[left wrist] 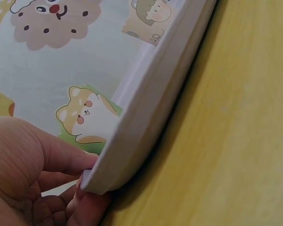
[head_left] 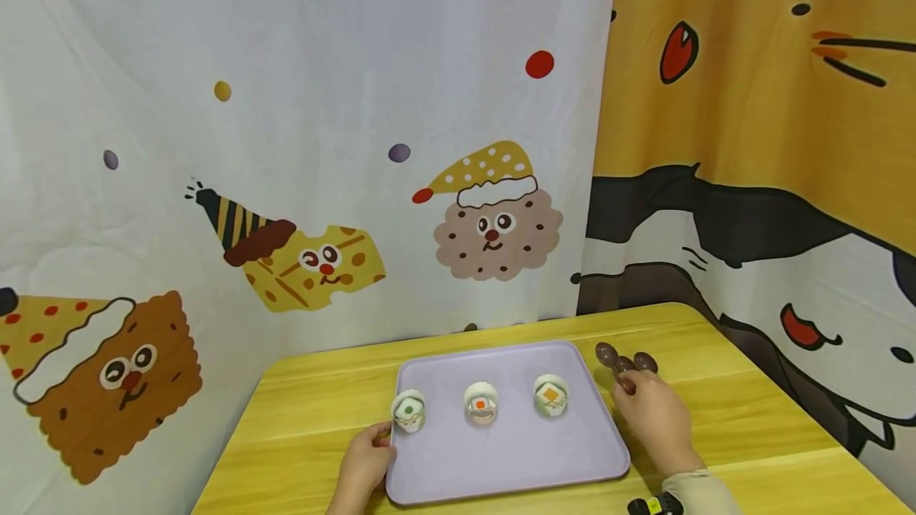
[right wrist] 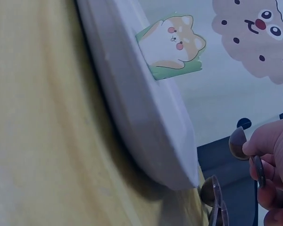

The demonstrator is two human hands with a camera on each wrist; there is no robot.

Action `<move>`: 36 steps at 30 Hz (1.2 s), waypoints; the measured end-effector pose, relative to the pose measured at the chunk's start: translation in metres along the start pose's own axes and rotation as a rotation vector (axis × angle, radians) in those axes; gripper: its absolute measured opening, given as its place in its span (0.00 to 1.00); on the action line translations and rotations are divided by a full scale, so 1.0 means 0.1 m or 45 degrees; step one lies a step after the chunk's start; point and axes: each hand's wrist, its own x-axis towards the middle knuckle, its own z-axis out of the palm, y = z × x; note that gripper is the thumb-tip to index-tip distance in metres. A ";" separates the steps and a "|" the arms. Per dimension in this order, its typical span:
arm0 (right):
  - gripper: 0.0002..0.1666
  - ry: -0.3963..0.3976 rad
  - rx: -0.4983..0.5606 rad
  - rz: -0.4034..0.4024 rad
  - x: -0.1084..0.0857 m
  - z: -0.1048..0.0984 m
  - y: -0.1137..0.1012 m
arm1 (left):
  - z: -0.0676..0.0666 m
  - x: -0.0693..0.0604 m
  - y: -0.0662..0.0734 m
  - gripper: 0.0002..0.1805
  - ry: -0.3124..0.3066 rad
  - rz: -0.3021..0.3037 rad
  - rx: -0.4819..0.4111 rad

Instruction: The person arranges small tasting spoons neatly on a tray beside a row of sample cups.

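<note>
My left hand [head_left: 365, 463] grips the left rim of a lilac tray [head_left: 508, 463]; in the left wrist view the thumb lies on the rim and fingers curl beneath it. Three small decorated cups stand across the tray: a left cup [head_left: 409, 412] with a green mark inside, a middle cup [head_left: 481, 413] with an orange one, and a right cup [head_left: 551, 397] with a yellow one. Right of the tray, my right hand [head_left: 654, 420] pinches a small dark brown spoon [right wrist: 237, 143]. Other brown spoons [head_left: 607, 354] lie close by, their handles partly hidden by the hand.
The tray lies on a yellow wood-grain table [head_left: 315, 396]. Behind it hangs a white curtain [head_left: 322, 102] with cartoon food, and a yellow and black cartoon curtain [head_left: 730, 118] hangs on the right. A dark band with a yellow patch [head_left: 654, 505] is on the right wrist.
</note>
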 end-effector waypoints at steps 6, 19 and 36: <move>0.14 0.011 -0.004 0.009 0.00 0.00 0.00 | 0.00 -0.01 0.01 0.25 -0.005 0.008 -0.011; 0.14 -0.013 0.057 0.015 0.00 0.04 -0.07 | 0.00 -0.01 0.02 0.26 -0.015 -0.016 -0.023; 0.14 -0.069 0.136 0.006 -0.05 0.13 -0.28 | 0.00 -0.02 0.02 0.25 -0.016 0.011 -0.017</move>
